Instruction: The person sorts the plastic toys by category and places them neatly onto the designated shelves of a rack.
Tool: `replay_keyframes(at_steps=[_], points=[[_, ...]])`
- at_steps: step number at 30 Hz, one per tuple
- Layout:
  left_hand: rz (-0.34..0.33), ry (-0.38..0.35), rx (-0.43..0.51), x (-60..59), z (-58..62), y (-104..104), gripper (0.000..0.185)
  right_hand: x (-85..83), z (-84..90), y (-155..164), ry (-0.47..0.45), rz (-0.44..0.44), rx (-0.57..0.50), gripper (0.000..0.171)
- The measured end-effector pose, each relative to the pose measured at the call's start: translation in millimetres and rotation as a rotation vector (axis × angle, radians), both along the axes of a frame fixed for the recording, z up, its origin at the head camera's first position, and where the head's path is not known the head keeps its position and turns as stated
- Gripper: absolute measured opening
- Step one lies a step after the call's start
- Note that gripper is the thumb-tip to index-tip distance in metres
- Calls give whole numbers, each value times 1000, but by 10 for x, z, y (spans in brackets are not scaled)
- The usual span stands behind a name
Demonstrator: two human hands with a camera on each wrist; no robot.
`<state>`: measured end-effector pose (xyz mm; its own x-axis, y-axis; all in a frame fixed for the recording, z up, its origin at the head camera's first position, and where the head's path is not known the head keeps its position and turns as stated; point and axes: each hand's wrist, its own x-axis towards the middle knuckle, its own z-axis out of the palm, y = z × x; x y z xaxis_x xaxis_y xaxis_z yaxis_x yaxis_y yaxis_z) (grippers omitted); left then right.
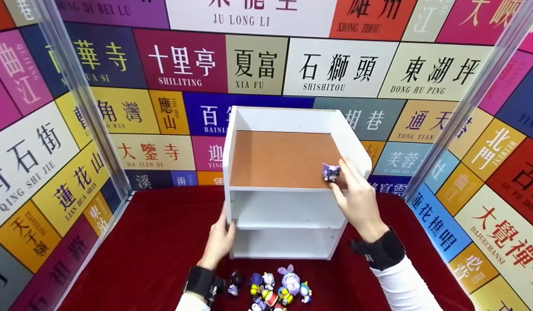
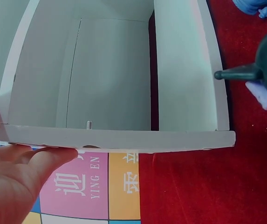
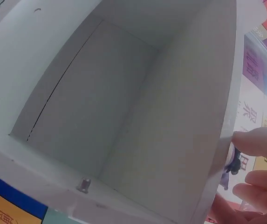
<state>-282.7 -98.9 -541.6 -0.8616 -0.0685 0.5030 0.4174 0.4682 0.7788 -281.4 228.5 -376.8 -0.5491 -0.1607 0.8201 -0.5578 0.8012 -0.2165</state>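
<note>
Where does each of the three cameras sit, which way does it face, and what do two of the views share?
Head: worn high, facing forward and down at the white shelf on the red cloth; both hands and sleeves show, the right hand pinching a purple figure.
Left wrist: beside the shelf's edge, facing into it; the left hand shows.
Right wrist: close by the shelf's side, facing into a white compartment; the right hand's fingers show.
Shared: all three show the shelf.
</note>
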Motion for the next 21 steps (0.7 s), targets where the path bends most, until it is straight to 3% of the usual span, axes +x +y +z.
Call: replay_keyframes(at_steps=[7, 16, 21], points=[[9, 22, -29, -18, 1, 3, 64, 129, -23, 32, 104, 38, -110, 51], [14, 8, -30, 9, -11, -38, 64, 391, -311, -56, 347, 263, -291, 22], [0, -10, -14, -11, 2, -20, 65, 524, -541, -173, 328, 349, -274, 12]])
